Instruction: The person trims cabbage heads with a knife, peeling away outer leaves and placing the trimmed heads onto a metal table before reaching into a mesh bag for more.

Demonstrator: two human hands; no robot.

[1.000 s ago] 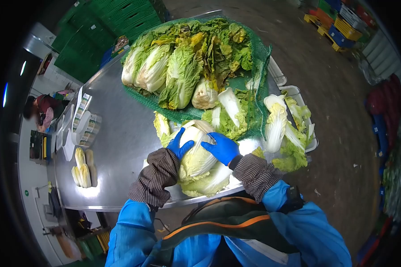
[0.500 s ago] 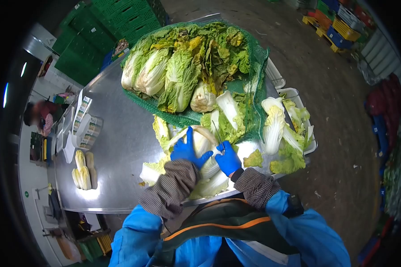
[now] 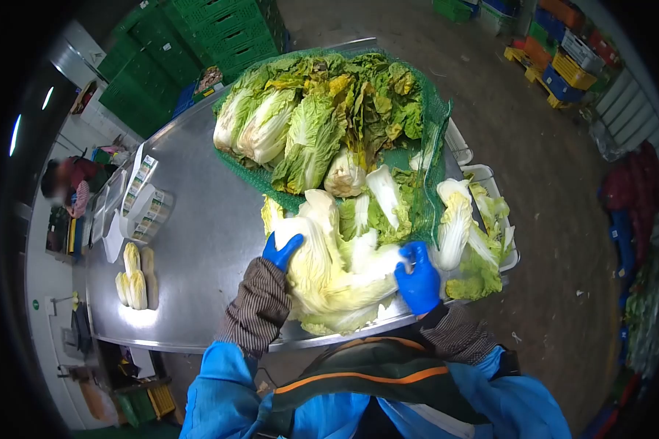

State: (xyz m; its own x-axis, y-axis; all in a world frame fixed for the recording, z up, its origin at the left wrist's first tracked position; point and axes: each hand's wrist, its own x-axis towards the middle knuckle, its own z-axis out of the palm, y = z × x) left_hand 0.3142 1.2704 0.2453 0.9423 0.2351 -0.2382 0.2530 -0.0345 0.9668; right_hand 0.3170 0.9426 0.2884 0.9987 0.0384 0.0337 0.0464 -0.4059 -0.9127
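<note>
A trimmed napa cabbage (image 3: pixel 307 267), pale yellow and white, lies at the front of the metal table. My left hand (image 3: pixel 280 252), in a blue glove, grips its left side with the thumb spread over the top. At its right my right hand (image 3: pixel 419 282), also gloved, has curled fingers at the white end of a cabbage leaf (image 3: pixel 381 265) folded away from the head. Whether a knife is still in that hand is hidden. Loose leaves (image 3: pixel 337 320) lie under and around the head.
A green net sack (image 3: pixel 436 146) with several untrimmed cabbages (image 3: pixel 307 139) lies at the back of the metal table (image 3: pixel 198 219). Right of it, leaves fill a white tray (image 3: pixel 511 256). Small trimmed cabbages (image 3: pixel 133 282) and labels (image 3: pixel 143 179) are left. Beyond, a person (image 3: pixel 77 183) works.
The cabbage has been turned and a leaf opened out to the right. My right hand has moved right, my left hand left. The thin blade seen earlier by my right hand no longer shows.
</note>
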